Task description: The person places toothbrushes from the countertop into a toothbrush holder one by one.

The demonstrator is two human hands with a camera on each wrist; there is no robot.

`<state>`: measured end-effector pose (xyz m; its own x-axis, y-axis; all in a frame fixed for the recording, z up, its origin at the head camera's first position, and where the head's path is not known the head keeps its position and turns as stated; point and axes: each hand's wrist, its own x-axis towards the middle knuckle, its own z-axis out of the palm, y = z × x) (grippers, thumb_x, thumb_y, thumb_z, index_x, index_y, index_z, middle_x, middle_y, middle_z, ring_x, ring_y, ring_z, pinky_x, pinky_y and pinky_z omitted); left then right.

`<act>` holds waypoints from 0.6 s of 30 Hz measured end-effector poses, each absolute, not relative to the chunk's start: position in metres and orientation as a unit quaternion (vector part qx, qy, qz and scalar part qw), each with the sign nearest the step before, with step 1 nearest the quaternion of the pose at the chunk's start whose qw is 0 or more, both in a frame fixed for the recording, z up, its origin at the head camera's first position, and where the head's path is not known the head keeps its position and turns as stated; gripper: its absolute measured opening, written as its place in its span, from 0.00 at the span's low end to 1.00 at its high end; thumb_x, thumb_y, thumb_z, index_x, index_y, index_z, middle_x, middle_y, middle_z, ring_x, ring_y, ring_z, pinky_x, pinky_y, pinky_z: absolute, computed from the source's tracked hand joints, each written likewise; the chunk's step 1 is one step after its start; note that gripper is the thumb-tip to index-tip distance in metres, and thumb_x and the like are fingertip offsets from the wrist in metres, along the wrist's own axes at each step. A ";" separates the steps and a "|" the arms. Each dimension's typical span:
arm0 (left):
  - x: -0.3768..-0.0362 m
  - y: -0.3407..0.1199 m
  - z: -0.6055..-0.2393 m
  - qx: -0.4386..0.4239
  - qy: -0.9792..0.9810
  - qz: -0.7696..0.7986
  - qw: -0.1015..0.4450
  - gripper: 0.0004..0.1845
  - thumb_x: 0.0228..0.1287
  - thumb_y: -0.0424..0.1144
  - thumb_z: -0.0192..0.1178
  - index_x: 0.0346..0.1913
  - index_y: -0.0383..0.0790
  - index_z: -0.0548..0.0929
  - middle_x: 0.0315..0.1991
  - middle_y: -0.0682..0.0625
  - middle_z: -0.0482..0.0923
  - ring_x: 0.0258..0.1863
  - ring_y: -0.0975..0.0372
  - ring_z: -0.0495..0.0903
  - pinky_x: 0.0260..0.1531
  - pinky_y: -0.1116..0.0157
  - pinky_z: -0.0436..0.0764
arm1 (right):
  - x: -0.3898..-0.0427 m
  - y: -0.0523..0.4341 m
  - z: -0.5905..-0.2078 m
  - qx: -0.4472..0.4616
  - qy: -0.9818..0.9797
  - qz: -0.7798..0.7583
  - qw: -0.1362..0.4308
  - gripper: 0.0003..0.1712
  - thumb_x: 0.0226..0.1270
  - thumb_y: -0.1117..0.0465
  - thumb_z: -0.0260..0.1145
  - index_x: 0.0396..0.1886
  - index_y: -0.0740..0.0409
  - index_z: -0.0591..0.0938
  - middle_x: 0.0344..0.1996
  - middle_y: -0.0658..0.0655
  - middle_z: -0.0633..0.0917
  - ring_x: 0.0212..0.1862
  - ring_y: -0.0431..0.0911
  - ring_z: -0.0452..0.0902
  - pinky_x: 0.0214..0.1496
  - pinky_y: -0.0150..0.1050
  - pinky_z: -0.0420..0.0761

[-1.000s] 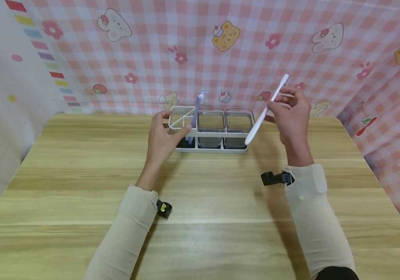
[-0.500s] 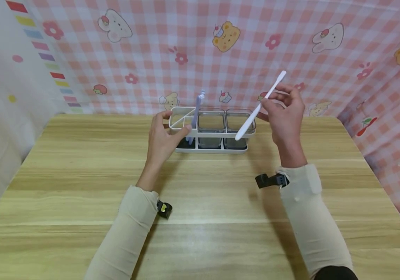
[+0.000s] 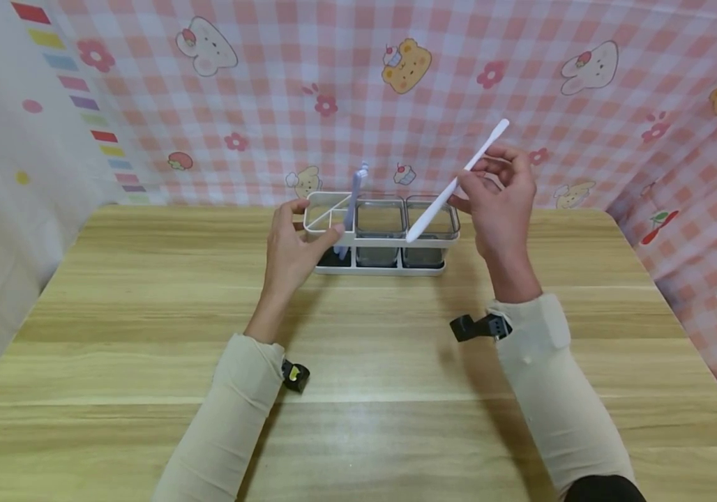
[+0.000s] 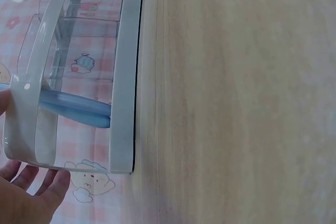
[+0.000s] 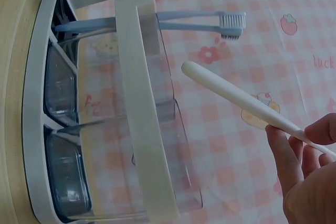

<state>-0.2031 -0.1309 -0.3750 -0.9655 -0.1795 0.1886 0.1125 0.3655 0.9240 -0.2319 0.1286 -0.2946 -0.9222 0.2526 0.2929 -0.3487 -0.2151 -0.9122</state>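
Note:
A white toothbrush holder (image 3: 396, 270) stands on the table against the cloth. My left hand (image 3: 292, 244) grips its left end, thumb at the front of the upper frame and fingers round the far side. Two blue toothbrushes (image 5: 86, 25) stand in the divided left section, bristles up, near that thumb. Clear cups (image 3: 377, 256) fill the middle and right sections. My right hand (image 3: 501, 202) pinches a white toothbrush (image 3: 436, 209) between thumb and fingers. It slants, with its handle end low, over the front of the holder. In the right wrist view, that end is apart from the frame.
The wooden table (image 3: 358, 376) stretches in front of the holder. A pink checked cloth (image 3: 358, 84) hangs right behind it, and another cloth side (image 3: 710, 230) rises at the right. Wrist cameras (image 3: 465, 328) sit on both sleeves.
My right hand has moved left with the white toothbrush, bringing its lower end from beside the holder's right edge to over its front. The left hand and holder stay put.

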 end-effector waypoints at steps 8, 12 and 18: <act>-0.203 -0.130 -0.375 0.022 -0.816 -0.563 0.129 0.39 0.58 0.50 0.73 0.68 0.38 0.68 0.64 0.43 0.68 0.55 0.53 0.71 0.52 0.56 0.78 | -0.230 0.120 -0.292 0.063 -0.584 0.785 0.198 0.21 0.63 0.80 0.61 0.51 0.59 0.70 0.41 0.59 0.72 0.35 0.45 0.75 0.35 0.41 0.87; -0.203 -0.130 -0.376 0.024 -0.816 -0.563 0.128 0.39 0.58 0.50 0.73 0.68 0.39 0.68 0.65 0.44 0.68 0.55 0.53 0.71 0.52 0.56 0.78 | -0.230 0.115 -0.291 0.072 -0.577 0.788 0.201 0.21 0.62 0.81 0.61 0.49 0.59 0.69 0.40 0.59 0.73 0.35 0.45 0.76 0.34 0.41 0.87; -0.204 -0.131 -0.376 0.020 -0.817 -0.562 0.130 0.40 0.59 0.51 0.73 0.68 0.39 0.68 0.64 0.43 0.68 0.55 0.53 0.71 0.51 0.56 0.79 | -0.230 0.109 -0.291 0.084 -0.586 0.780 0.204 0.20 0.63 0.80 0.61 0.49 0.59 0.69 0.41 0.58 0.73 0.37 0.46 0.77 0.35 0.41 0.87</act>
